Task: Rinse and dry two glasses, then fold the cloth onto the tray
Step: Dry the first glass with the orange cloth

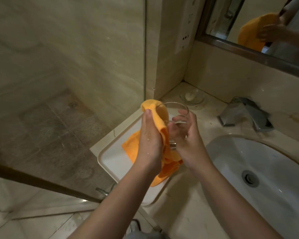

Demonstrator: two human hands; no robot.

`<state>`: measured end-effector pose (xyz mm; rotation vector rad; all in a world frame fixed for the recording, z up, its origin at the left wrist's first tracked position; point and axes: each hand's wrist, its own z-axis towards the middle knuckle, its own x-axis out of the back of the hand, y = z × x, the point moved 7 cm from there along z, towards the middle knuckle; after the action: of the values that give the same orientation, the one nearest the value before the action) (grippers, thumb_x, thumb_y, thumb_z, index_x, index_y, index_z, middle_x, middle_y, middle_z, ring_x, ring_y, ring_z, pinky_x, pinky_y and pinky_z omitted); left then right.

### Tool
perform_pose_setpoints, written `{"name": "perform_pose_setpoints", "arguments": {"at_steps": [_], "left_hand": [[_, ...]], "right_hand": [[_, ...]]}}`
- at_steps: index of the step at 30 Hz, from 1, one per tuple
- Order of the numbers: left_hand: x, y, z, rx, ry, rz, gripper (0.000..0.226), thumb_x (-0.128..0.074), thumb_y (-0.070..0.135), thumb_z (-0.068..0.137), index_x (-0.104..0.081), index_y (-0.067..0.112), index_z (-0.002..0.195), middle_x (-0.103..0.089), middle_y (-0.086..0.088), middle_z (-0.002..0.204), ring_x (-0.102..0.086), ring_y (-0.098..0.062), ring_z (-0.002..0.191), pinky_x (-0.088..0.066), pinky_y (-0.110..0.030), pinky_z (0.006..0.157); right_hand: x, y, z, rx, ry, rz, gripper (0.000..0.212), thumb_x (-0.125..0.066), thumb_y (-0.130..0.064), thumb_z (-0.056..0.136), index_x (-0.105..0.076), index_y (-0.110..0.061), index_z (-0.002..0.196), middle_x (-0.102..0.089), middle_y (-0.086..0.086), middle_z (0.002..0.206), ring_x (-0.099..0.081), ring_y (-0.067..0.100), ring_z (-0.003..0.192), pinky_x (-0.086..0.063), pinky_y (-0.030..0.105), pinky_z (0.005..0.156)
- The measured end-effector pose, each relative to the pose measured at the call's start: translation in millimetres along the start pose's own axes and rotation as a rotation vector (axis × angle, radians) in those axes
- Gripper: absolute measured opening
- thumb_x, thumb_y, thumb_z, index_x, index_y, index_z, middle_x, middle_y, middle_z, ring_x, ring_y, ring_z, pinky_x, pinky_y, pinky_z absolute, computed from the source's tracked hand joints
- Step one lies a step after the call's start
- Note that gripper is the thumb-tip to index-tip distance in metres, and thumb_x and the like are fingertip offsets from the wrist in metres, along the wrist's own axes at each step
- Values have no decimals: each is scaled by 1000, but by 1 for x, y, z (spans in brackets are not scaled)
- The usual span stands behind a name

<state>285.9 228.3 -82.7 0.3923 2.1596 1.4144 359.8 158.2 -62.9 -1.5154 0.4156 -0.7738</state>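
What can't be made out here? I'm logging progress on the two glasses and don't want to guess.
All in the head view:
- Second glass: not seen anywhere.
- Lower part of the glass: covered by the right hand and the orange cloth.
- Left hand fingertips: hidden under the cloth.
- Tray: partly covered by cloth and forearm.
- Small glass dish: contents too blurred to name.

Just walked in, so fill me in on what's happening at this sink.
A person is drying a clear glass over the counter. The right hand holds the glass, while the left hand presses an orange cloth against its side and over the rim. The cloth's loose end hangs down over a white tray beside the basin. The faucet shows no running water. A second glass is not visible.
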Motion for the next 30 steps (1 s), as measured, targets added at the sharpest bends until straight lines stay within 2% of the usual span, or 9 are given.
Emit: {"name": "perform_pose_setpoints", "arguments": {"at_steps": [3, 7, 10, 14, 18, 22, 24, 27, 30], "left_hand": [[1, 7, 2, 2, -36, 5, 94, -38, 88, 64, -46, 28, 136, -53, -5, 137, -50, -22, 126, -37, -48, 107], [2, 16, 4, 93, -119, -20, 59, -42, 54, 89, -55, 8, 124, -68, -12, 105, -67, -21, 90, -56, -36, 80], [0, 16, 7, 156, -241, -16, 49, -49, 45, 84, -60, 8, 114, -67, -15, 94, -64, -26, 85, -54, -36, 79], [-3, 15, 5, 145, -206, -65, 43, -40, 47, 93, -64, 12, 96, -70, -10, 84, -67, -20, 76, -57, -30, 67], [-6, 5, 3, 135, -76, -109, 58, -34, 60, 92, -54, 18, 128, -63, -12, 122, -62, -24, 108, -50, -43, 94], [-4, 10, 6, 31, -56, -73, 72, -39, 69, 82, -50, 20, 134, -54, -8, 135, -53, -23, 122, -40, -47, 106], [-2, 12, 8, 10, -107, -27, 63, -38, 66, 87, -56, 20, 127, -62, -7, 125, -60, -21, 113, -47, -41, 99], [-3, 15, 13, 47, -241, 10, 47, -36, 48, 96, -67, 13, 97, -75, -4, 86, -71, -15, 80, -58, -25, 70], [-5, 14, 20, 178, -384, -16, 49, -36, 44, 97, -71, 11, 86, -73, -10, 82, -69, -24, 80, -55, -31, 74]], "right_hand": [[0, 0, 2, -16, -58, 43, 68, -50, -76, 57, -42, -42, 114, -56, -19, 103, -59, -9, 91, -47, 18, 76], [0, -3, 6, 25, -141, 92, 81, -52, -90, 47, -51, -34, 106, -60, -4, 102, -63, 2, 89, -48, 21, 78], [-2, -6, 7, 30, -216, 115, 78, -51, -90, 46, -52, -31, 96, -63, -11, 86, -63, 0, 78, -49, 17, 74], [2, -6, 6, 11, -32, 59, 63, -43, -84, 62, -49, -31, 96, -63, -13, 88, -59, -8, 77, -43, 6, 69], [6, -9, -2, 8, 183, -19, 37, -28, -65, 74, -39, -37, 95, -49, 1, 111, -48, -16, 85, -36, -3, 66], [3, -5, -5, 17, 101, -62, 86, -54, -84, 49, -29, -35, 115, -38, -18, 109, -42, -10, 103, -37, -2, 74], [5, -4, -3, 14, 54, -55, 76, -62, -73, 45, -32, -43, 109, -40, -17, 109, -47, -2, 105, -41, 4, 75], [6, -9, 0, 42, -66, -27, 62, -63, -65, 49, -39, -47, 103, -44, -14, 112, -51, 0, 105, -46, 18, 81], [3, -19, 4, 108, -180, -34, 57, -64, -59, 50, -45, -43, 102, -44, -19, 105, -47, -13, 95, -41, 11, 82]]}}
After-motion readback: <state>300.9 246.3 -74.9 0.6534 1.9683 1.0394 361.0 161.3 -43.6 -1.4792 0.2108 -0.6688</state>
